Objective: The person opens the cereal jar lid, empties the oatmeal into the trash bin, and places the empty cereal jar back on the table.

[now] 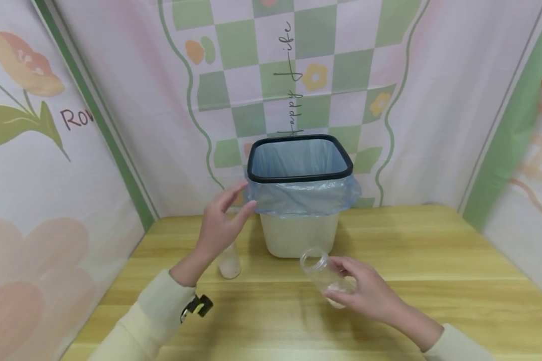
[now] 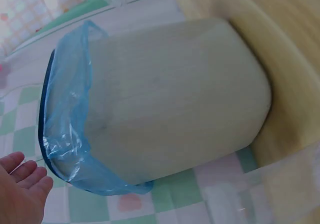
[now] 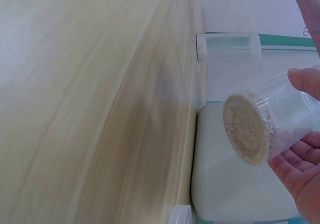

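My right hand point(image 1: 363, 288) grips a clear plastic jar point(image 1: 318, 273) tilted over the table, its open mouth leaning toward the bin. A pale, speckled layer point(image 3: 247, 129) covers the jar's bottom in the right wrist view. My left hand point(image 1: 219, 220) is raised at the left side of the trash bin point(image 1: 298, 235), fingers extended and holding nothing. Its fingertips overlap the edge of the blue bag point(image 1: 298, 198) in the head view. Behind my left wrist a second clear jar point(image 1: 230, 265) stands upright, partly hidden, with pale matter in its base.
The bin's black rim ring point(image 1: 300, 178) clamps the blue bag, which hangs over the outside. A small white round piece point(image 3: 180, 215) shows at the bottom of the right wrist view. Printed curtains point(image 1: 235, 90) stand behind the wooden table point(image 1: 411, 250) and on both sides.
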Motion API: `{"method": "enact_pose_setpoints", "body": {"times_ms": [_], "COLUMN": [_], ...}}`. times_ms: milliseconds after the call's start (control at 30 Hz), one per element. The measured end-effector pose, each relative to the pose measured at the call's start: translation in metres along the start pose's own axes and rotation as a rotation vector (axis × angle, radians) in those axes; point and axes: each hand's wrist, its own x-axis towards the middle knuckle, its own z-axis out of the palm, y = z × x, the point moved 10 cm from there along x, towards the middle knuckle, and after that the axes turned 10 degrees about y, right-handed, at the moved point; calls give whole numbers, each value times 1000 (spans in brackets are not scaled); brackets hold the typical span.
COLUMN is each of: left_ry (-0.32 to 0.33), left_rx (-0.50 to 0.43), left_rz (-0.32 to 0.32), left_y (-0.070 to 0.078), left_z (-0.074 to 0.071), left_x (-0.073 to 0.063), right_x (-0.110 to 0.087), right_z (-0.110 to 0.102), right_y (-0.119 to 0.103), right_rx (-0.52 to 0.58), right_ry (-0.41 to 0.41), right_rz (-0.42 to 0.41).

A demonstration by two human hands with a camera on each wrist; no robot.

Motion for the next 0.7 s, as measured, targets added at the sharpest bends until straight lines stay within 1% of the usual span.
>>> {"method": "enact_pose_setpoints", "body": {"times_ms": [133,233,333,500,567,700], "left_ry": [6,5,-8,-48,-64,-95], "left_rx": [-9,32,74,114,116,114], "left_rz": [21,39,39,17,26,79], "left_y": [0,-3,-9,-22,-25,-27], "left_z": [4,8,11,20,23,30], "left_x": [21,33,43,55,58,63], "right_x": [0,0,0,0,1,3], "right_z": [-3,-4,-7,-10,-12,-15], "right_y": [0,0,-1,-2,-2,-3], "right_rx": [1,3,9,1,-8,-10], "right_ry": [19,30,45,56,56,63], "right_rz": [-16,-29,-34,-29,-25,-26]}}
